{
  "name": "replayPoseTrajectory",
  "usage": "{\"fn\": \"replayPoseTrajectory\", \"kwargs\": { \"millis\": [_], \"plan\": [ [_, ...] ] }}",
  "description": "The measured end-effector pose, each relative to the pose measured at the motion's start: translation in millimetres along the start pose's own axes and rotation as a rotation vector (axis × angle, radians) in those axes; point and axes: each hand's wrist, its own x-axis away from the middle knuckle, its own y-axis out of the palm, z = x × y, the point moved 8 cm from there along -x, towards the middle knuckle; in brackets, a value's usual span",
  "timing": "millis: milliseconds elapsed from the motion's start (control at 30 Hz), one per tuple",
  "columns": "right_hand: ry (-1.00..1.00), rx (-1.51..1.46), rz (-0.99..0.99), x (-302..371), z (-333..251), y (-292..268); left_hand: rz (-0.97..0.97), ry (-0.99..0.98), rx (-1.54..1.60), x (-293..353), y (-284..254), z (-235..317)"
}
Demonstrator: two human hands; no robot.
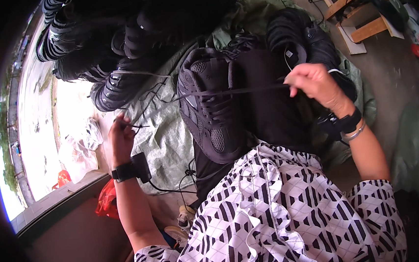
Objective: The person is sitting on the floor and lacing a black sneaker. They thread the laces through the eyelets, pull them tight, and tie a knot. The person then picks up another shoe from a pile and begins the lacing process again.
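Plainly, our black, mesh-panelled shoe [218, 139] lies between our left hand [120, 134] and right hand [317, 84], both pinching a dark lace [261, 89] stretched over it.

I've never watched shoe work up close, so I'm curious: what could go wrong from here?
The flat black lace, stretched between the left hand and the right hand, might slip from either grip.
The black shoe with a mesh toe could shift on the black-trousered lap, since neither hand steadies it.
The thin black cable below the boxy black wrist device might snag if that arm moves.
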Motion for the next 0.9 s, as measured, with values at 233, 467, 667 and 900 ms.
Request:
{"fn": "replayPoseTrajectory", "kwargs": {
  "millis": [233, 467, 667, 900],
  "plan": [
    [0.267, 0.956, 0.498, 31.0, 98.8, -147.3, 0.302, -0.181, 0.339, -71.4, -257.5, 30.8],
    [-0.334, 0.221, 0.185, -31.9, -45.4, 19.0, 0.027, 0.320, -0.397, 25.7, 52.8, 30.0],
    [-0.530, 0.630, 0.107, -32.9, -57.6, 77.0, -0.368, 0.678, -0.350, 122.8, 177.8, -2.6],
    [-0.476, 0.580, 0.128, -33.3, -50.6, 69.1, -0.446, 0.361, -0.392, 124.9, 169.8, -11.3]
  ]
}}
